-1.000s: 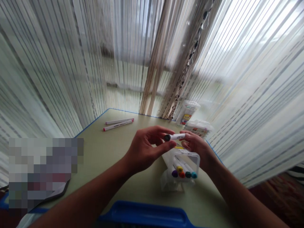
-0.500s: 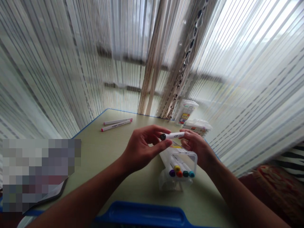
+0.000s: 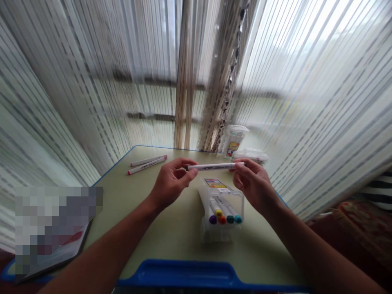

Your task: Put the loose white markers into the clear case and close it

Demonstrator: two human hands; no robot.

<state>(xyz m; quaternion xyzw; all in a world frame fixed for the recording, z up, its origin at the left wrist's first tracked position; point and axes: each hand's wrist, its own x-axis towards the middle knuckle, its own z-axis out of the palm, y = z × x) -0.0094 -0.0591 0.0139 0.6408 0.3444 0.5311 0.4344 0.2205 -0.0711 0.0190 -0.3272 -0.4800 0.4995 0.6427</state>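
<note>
A white marker [image 3: 214, 166] with dark ends is held level between my two hands, above the table. My left hand [image 3: 171, 179] pinches its left end between thumb and fingers. At the other end, my right hand [image 3: 252, 175] grips it the same way. Below the marker lies a clear plastic case [image 3: 203, 200], its open end facing me. Several white markers with coloured caps rest inside it, among them a purple one [image 3: 212, 219], a yellow one [image 3: 218, 212] and a teal one [image 3: 238, 219].
Two pink-capped markers [image 3: 147, 165] lie at the table's back left. Two more clear cases [image 3: 234, 143] stand at the back right, near the string curtain [image 3: 153, 94]. A blurred-out flat object [image 3: 61, 232] lies at left. A blue tray edge [image 3: 186, 271] runs along the front.
The marker has turned from pointing towards me to lying sideways, now held at both ends. My left hand has moved left, apart from the right. The whole view has shifted slightly.
</note>
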